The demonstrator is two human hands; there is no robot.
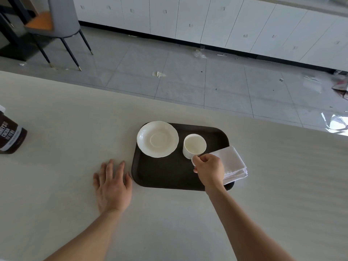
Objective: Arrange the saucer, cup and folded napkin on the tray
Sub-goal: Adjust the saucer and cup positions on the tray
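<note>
A dark brown tray point(169, 176) lies on the pale table. A white scalloped saucer point(157, 139) rests on the tray's far left corner, overhanging the rim a little. An empty white cup point(194, 146) stands upright on the tray to the right of the saucer. My right hand point(209, 168) pinches the cup's handle at its near side. A folded white napkin point(234, 162) lies on the tray's right edge, partly under my right hand. My left hand point(113, 185) lies flat on the table, fingers spread, touching the tray's left rim.
A brown cocoa bottle point(10, 134) stands at the table's far left. The table's far edge point(131, 95) runs diagonally behind the tray, with grey floor tiles beyond. A grey chair point(62, 25) and white cabinets point(207, 19) stand farther back.
</note>
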